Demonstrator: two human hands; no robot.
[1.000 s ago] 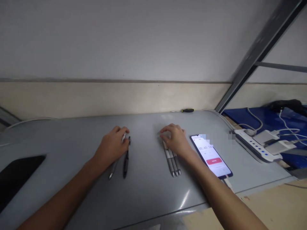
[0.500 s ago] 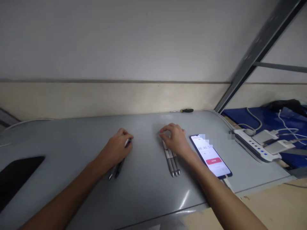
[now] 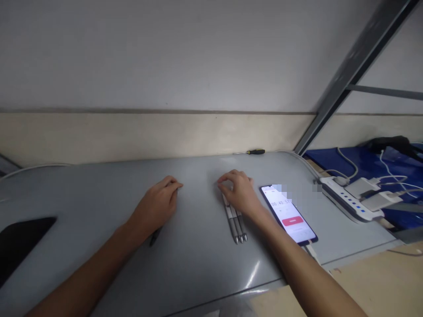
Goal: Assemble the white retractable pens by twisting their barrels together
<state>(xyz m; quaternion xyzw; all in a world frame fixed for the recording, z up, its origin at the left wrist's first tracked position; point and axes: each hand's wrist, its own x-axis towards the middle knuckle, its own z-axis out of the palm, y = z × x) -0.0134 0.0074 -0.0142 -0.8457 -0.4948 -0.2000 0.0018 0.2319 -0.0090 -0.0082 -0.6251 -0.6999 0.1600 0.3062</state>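
Note:
Left of centre, my left hand [image 3: 158,203] is closed, thumb and fingers pinched together over a dark pen [image 3: 155,236]. Only the pen's lower end shows beneath the palm, and a small bit of something shows at the fingertips. My right hand [image 3: 238,190] rests at the upper ends of three white-and-grey pens [image 3: 234,222], which lie side by side with their silver tips toward me. Its thumb and index finger are curled close together; whether they grip anything is hard to see.
A lit phone [image 3: 289,215] with a cable lies right of my right forearm. Beyond it sits a white power strip [image 3: 350,200] with chargers. A screwdriver [image 3: 256,152] lies by the wall. A black flat object [image 3: 24,242] is at the left on the grey table [image 3: 198,264].
My left hand has turned over its pens, so less of them shows, and its fingers have closed more. My right hand has stayed nearly still; the view has shifted slightly.

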